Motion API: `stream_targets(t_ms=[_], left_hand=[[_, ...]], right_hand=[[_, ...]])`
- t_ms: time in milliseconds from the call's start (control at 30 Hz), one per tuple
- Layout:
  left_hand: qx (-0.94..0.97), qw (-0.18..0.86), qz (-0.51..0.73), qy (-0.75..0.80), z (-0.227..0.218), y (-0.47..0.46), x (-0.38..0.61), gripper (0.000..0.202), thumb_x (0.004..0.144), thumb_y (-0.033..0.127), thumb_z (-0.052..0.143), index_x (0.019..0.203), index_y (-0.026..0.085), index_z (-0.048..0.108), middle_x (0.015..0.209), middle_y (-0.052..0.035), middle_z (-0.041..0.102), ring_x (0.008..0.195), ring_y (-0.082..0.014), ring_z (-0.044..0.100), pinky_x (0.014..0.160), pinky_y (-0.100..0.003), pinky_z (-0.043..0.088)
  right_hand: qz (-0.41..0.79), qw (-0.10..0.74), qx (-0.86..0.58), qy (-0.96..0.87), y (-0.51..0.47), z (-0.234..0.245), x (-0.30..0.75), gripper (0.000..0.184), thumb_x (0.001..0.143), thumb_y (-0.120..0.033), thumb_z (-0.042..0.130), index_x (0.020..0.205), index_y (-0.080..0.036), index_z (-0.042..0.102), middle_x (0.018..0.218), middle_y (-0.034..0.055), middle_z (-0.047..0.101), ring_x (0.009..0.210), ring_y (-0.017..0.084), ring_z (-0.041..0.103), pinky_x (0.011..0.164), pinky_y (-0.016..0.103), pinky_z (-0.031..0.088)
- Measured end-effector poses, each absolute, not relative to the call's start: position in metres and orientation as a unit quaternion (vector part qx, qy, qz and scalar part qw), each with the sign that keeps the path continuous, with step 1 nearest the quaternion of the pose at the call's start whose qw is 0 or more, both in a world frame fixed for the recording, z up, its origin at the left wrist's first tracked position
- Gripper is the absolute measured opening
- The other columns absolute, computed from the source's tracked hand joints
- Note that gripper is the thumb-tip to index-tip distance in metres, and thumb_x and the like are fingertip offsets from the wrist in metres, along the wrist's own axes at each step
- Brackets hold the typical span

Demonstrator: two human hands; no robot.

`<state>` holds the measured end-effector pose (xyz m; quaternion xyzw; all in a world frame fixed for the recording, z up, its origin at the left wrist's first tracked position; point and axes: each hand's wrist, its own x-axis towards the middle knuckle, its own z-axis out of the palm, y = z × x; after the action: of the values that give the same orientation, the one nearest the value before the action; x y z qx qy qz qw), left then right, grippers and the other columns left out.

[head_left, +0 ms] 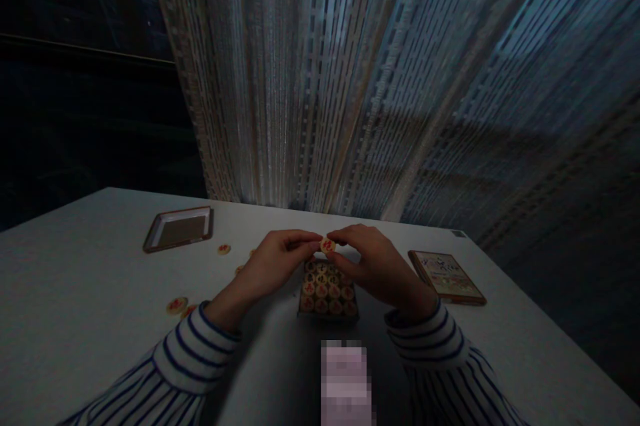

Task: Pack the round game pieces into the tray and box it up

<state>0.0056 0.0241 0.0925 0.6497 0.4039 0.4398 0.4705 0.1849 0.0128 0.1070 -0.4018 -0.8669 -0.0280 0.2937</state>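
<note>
Between my two hands, just above the far edge of a small box, a round Chinese chess piece (327,245) with a red character faces me. My left hand (280,256) pinches its left side with thumb and fingertips. On its other side, the thumb and fingers of my right hand (373,259) close on it too. Below sits the box (329,317), filled with rows of chess pieces (321,290); the nearer rows carry red characters, the farther ones dark characters. My hands partly cover its far corners.
Loose pieces lie left of the box: one piece (223,249) near the tray, another (177,305) by my left sleeve, others partly behind my left hand. A shallow open tray (210,234) stands at the back left, a printed flat box (447,274) at the right. A string curtain (300,79) hangs behind the white table (100,266).
</note>
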Motion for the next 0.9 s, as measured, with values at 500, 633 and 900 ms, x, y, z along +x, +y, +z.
stream_targets(t_ms=[500,633,900], left_hand=[[0.662,0.436,0.435,0.427,0.082,0.032,0.007,0.024,0.071,0.032,0.061,0.085,0.014,0.069,0.085,-0.0060,0.071,0.080,-0.0194,0.063,0.073,-0.029,0.048],[0.677,0.414,0.418,0.443,0.078,0.036,0.007,0.028,0.073,0.033,0.059,0.092,0.014,0.067,0.087,-0.0062,0.071,0.080,-0.0190,0.064,0.073,-0.028,0.049],[0.786,0.210,0.277,0.511,0.071,0.037,0.001,0.034,0.082,0.033,0.045,0.105,0.015,0.063,0.100,-0.0094,0.068,0.093,-0.0232,0.061,0.082,-0.033,0.045]], right_hand=[[-0.042,0.244,-0.437,-0.865,0.021,0.098,0.188,0.025,0.081,-0.029,0.053,0.102,-0.018,0.061,0.095,0.0055,0.067,0.088,0.019,0.059,0.077,0.033,0.040],[-0.032,0.196,-0.467,-0.862,0.024,0.097,0.191,0.027,0.081,-0.030,0.051,0.104,-0.019,0.061,0.093,0.0056,0.067,0.086,0.019,0.059,0.077,0.032,0.040],[-0.002,0.150,-0.485,-0.861,0.027,0.094,0.194,0.026,0.080,-0.029,0.052,0.102,-0.018,0.061,0.093,0.0063,0.067,0.085,0.020,0.059,0.075,0.032,0.041]])
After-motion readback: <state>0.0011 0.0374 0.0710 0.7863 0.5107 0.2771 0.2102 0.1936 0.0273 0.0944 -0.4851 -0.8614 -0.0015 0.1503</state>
